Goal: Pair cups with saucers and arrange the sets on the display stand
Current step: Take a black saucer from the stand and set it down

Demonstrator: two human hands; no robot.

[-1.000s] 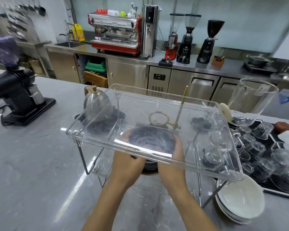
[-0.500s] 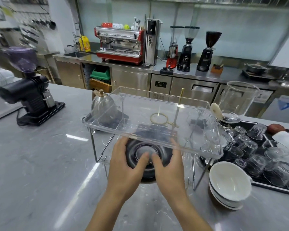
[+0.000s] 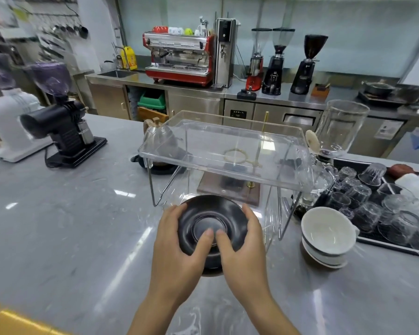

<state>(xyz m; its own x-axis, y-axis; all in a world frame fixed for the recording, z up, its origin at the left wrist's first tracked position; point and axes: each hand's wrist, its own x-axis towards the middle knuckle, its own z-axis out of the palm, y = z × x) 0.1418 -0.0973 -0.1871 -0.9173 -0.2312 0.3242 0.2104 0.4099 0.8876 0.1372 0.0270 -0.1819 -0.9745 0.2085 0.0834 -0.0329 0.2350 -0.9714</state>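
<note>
A black saucer [image 3: 213, 217] lies on top of a black cup or stack [image 3: 212, 265] just in front of the clear acrylic display stand [image 3: 228, 151]. My left hand [image 3: 179, 240] grips the saucer's left rim, thumb on its upper face. My right hand [image 3: 242, 240] grips the right rim the same way, and the two thumbs almost meet near the saucer's centre. The stand's top shelf holds nothing. A white cup on a stack of white saucers [image 3: 327, 234] sits to the right of the stand.
A black tray [image 3: 382, 243] of upturned glasses lies at the right. Behind the stand are a kettle [image 3: 159, 135], a brass dripper stand [image 3: 249, 163] and a tall glass jug [image 3: 341, 126]. A black grinder [image 3: 63, 131] stands on the left.
Both hands drew the black saucer back out from under the stand's top shelf toward me. The view pulled back and rose.
</note>
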